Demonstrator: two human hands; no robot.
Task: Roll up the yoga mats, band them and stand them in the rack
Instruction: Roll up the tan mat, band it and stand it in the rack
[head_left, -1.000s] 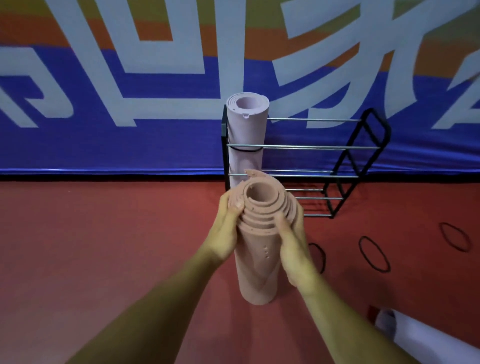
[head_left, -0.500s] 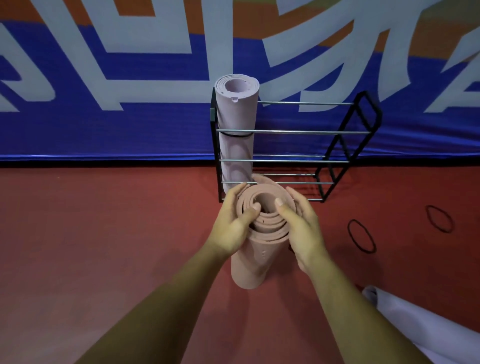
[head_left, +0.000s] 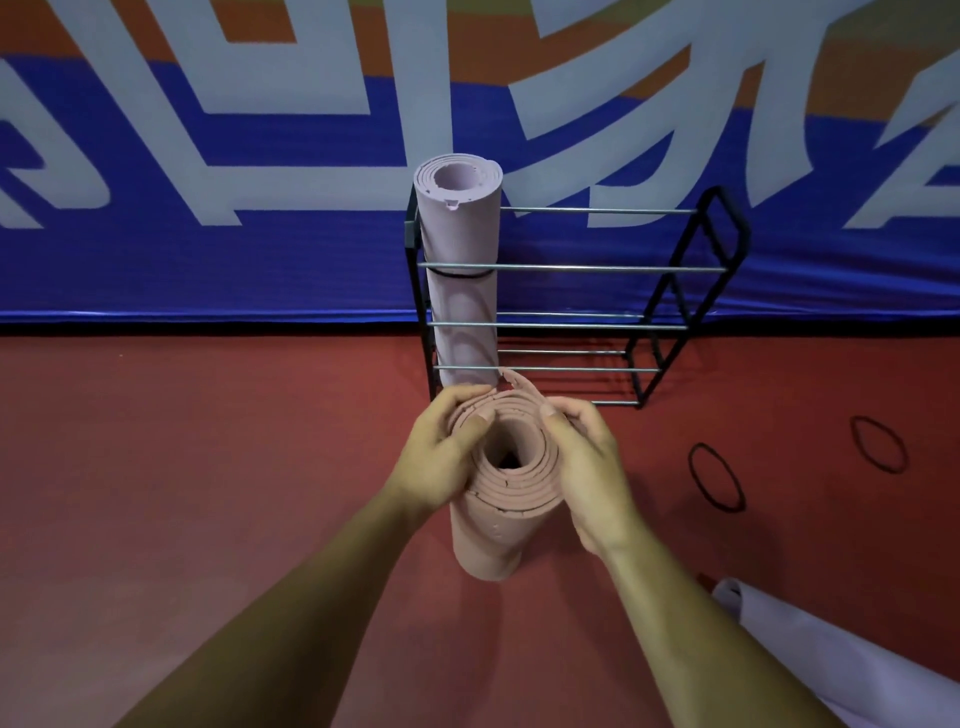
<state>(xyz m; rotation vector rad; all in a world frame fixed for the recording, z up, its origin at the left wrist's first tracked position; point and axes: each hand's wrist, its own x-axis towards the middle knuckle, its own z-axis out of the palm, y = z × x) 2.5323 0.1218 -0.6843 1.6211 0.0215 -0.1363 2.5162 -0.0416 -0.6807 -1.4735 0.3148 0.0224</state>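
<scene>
While we look down from the head view, the salmon-pink rolled foam yoga mat (head_left: 488, 540) stands on end on the red floor (head_left: 208, 467), just in front of the black wire rack (head_left: 675, 270). Our left hand (head_left: 441, 457) and right hand (head_left: 587, 467) grip its top rim from either side, fingers (head_left: 576, 410) curled round the outer wrap. Light, soft and springy by our judgement, it may unwind; the outer wrap is where to hold. Black elastic bands (head_left: 716, 477) lie right of the rack's front.

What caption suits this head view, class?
Left hand and right hand grip an upright pink rolled mat before a rack holding one banded mat.
</scene>
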